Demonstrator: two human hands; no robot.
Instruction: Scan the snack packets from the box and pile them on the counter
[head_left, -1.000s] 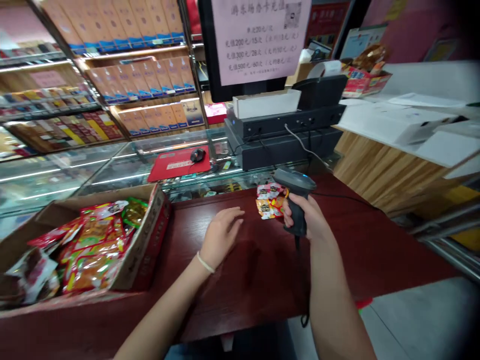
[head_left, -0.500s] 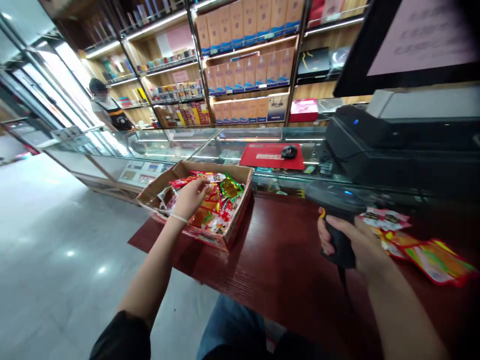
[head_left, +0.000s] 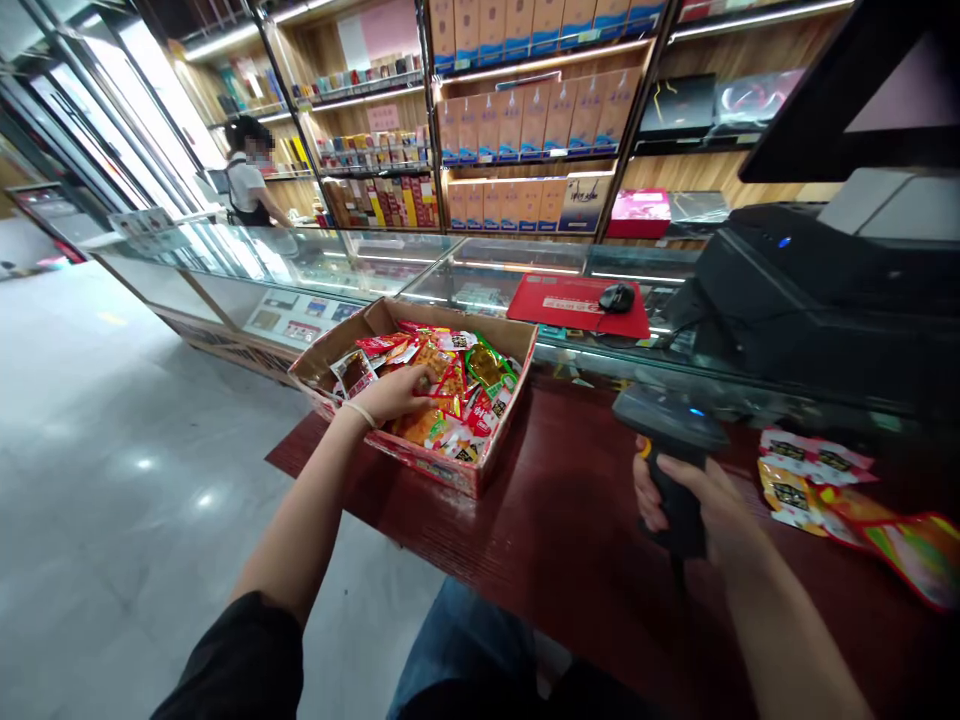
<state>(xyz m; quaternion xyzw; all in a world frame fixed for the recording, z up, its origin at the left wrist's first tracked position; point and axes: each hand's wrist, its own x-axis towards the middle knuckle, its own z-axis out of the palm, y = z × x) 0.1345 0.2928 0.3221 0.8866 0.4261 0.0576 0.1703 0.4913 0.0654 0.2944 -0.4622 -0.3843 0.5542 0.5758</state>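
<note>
My left hand (head_left: 396, 393), with a pale band at the wrist, reaches over the near side of an open cardboard box (head_left: 510, 412). Its fingers are bent down among shiny snack packets (head_left: 439, 362), mostly red, yellow and green. Whether a packet is between the fingertips is hidden. On the right, my right hand (head_left: 694, 500) is wrapped round the handle of a black barcode scanner (head_left: 671, 425), held above the dark red-brown tabletop (head_left: 570, 500). A small blue light glows on its head. Several more snack packets (head_left: 810, 480) lie to the right of this hand.
Behind the box runs a glass display counter (head_left: 360, 262), with a red mouse pad (head_left: 547, 295) and a black mouse (head_left: 616, 298) on it. Dark till equipment (head_left: 840, 290) stands at the right. A person (head_left: 251, 185) is behind the counter, before stocked shelves (head_left: 525, 130).
My left hand has moved lower and slightly right into the packets. The scanner stays in my right hand. The view has shifted, and the person behind the counter has turned.
</note>
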